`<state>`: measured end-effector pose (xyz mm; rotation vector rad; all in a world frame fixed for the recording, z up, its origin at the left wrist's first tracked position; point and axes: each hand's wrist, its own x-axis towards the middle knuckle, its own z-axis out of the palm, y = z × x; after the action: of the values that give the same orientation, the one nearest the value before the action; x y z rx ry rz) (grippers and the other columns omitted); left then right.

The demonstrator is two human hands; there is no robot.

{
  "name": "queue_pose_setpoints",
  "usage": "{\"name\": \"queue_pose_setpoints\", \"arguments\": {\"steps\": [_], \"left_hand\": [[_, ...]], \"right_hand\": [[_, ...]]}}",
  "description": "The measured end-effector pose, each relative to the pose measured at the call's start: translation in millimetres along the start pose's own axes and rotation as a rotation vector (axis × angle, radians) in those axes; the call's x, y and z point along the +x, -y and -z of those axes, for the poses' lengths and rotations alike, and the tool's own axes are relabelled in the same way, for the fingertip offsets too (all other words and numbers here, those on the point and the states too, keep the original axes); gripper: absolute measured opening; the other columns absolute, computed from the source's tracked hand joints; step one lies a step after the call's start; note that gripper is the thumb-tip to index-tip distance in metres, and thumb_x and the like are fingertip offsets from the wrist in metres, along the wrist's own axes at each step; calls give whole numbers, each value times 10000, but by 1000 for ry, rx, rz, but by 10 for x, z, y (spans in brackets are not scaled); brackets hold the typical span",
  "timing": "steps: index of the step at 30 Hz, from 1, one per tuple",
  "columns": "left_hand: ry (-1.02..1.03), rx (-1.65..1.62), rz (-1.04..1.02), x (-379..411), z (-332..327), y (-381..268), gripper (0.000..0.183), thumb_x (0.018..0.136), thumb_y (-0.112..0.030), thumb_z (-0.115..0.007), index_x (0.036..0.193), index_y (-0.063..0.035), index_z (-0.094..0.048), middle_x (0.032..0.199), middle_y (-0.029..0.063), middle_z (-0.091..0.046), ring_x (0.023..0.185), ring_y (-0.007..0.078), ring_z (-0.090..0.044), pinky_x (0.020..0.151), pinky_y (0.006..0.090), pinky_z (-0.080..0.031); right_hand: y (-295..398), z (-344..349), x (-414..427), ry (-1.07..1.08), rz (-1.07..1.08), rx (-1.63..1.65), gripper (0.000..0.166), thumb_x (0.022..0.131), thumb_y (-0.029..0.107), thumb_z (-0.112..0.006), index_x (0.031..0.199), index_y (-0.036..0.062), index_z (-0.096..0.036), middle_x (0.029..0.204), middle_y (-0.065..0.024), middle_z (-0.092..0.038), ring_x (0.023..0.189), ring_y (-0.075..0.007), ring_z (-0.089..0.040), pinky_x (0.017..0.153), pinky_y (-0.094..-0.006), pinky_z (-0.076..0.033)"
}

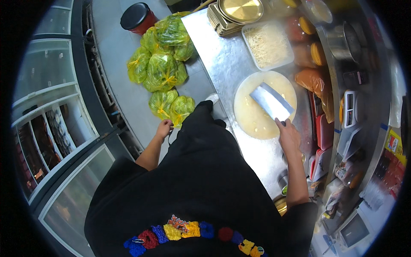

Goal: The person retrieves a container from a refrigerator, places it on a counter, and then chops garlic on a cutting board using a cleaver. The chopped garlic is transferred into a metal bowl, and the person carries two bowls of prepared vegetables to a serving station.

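Note:
In the head view my right hand (288,135) grips the dark handle of a cleaver (272,100). The broad steel blade lies flat or nearly so over a round pale chopping board (244,110), with small pale scraps on the board around it. My left hand (165,128) hangs at my left side above the floor, its fingers curled. A thin dark cord shows just beside it; whether the fingers hold it cannot be made out. Beyond that hand, tied clear bags of leafy greens (163,72) rest on the floor.
The steel worktop (221,61) carries a plastic tub of thin pale shreds (269,46), gold-coloured trays (240,11) and lidded jars (316,53). A bag of orange-brown contents (313,82) lies by the shelf, which holds a digital scale (350,107). Glass-doored refrigerators (48,64) line the left; a red bucket (138,19) stands ahead.

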<state>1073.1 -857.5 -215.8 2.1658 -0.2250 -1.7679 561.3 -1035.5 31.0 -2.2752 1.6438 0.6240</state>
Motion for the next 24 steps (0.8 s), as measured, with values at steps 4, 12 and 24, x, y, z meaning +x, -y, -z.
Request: {"name": "queue_pose_setpoints", "arguments": {"steps": [4, 12, 24], "left_hand": [[21, -40, 32, 40, 79, 52, 174, 1008, -258, -520, 1122, -140, -576, 1058, 27, -636, 918, 171, -611, 764, 352, -493], [50, -35, -76, 144, -143, -312, 286, 995, -353, -550, 1143, -111, -585, 1121, 57, -648, 983, 195, -630, 825, 384, -505], [14, -61, -98, -32, -108, -183, 235, 984, -301, -547, 1141, -133, -591, 1068, 15, -650, 941, 165, -629, 787, 360, -496]], "right_hand": [[-292, 108, -297, 117, -68, -102, 500, 878, 16, -512, 1322, 213, -631, 1109, -154, -626, 938, -329, -670, 789, -433, -562], [-95, 249, -373, 8, 58, -77, 518, 821, 0, -564, 1280, 217, -664, 1073, -128, -636, 912, -313, -669, 760, -425, -562], [-419, -17, -410, 47, 140, -196, 414, 878, 88, -545, 1256, 201, -672, 1052, -90, -625, 888, -284, -661, 713, -387, -571]]}}
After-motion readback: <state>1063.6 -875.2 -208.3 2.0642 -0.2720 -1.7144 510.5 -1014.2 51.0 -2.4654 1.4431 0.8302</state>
